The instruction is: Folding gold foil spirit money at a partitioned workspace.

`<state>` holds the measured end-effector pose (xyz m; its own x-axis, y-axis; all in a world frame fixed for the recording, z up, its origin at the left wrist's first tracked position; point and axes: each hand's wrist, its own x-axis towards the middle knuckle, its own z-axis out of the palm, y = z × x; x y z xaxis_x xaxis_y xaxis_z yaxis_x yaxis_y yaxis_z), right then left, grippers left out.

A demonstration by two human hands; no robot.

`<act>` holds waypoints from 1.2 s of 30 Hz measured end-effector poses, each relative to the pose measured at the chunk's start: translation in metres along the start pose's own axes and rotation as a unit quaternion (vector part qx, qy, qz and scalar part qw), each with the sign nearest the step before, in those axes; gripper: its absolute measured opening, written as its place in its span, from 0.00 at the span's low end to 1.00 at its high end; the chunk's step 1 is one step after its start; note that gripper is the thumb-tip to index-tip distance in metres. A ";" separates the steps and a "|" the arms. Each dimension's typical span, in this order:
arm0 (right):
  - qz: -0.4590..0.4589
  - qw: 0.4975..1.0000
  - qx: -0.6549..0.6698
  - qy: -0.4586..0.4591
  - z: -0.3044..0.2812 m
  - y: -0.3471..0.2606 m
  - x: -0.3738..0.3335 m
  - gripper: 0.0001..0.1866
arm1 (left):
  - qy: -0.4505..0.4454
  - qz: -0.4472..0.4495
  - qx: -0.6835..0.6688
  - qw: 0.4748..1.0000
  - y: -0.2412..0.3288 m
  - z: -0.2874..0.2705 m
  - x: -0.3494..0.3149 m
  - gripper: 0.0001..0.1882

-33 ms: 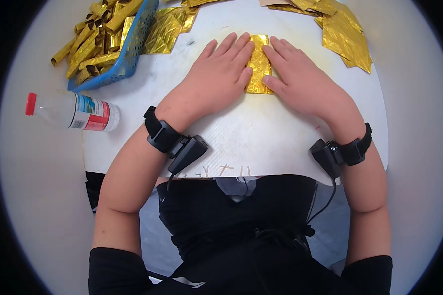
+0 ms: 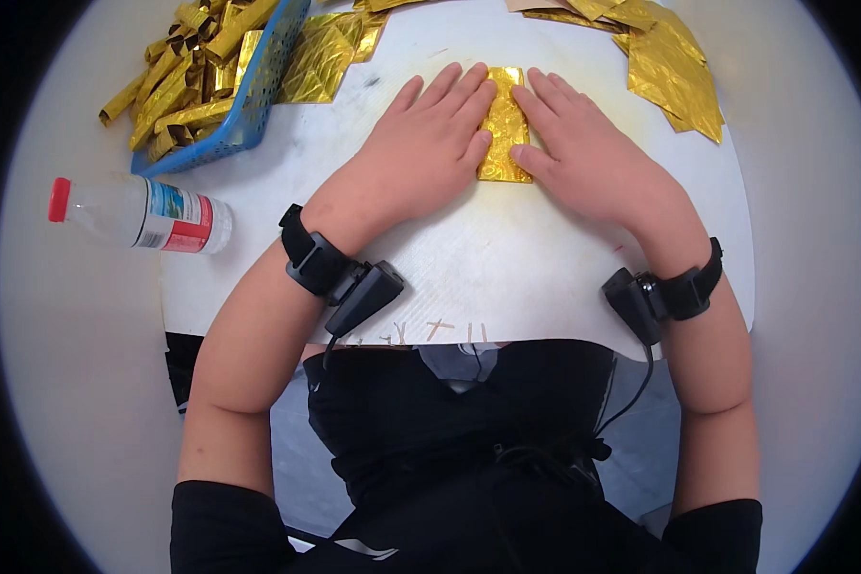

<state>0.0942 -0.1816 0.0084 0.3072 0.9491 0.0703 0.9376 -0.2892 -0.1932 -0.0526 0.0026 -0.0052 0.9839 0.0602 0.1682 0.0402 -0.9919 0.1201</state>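
A folded piece of gold foil paper (image 2: 506,124), narrow and upright in the view, lies flat on the white table between my hands. My left hand (image 2: 437,134) rests palm down along its left edge, fingers stretched out, with the thumb and forefinger touching the paper. Along the right edge lies my right hand (image 2: 576,139), also flat with fingers extended; its thumb and forefinger press on the paper's border. Neither hand grasps anything. The undersides of both palms are hidden.
A blue plastic basket (image 2: 249,122) at the far left holds several rolled gold paper tubes (image 2: 167,94). Gold sheets (image 2: 318,59) lie beside it. More gold sheets (image 2: 674,72) spread at the far right. A clear bottle (image 2: 115,212) with a red cap lies on its side at left.
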 end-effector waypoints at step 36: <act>0.047 0.828 0.520 0.204 0.003 0.014 0.028 0.09 | 0.025 -0.115 -0.523 0.844 0.007 -0.013 0.006 0.30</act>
<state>0.1149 -0.1590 0.0047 0.6001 0.7454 0.2904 0.3231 0.1062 -0.9404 -0.0486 -0.0024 0.0091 0.9617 0.2673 0.0604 0.0275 -0.3134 0.9492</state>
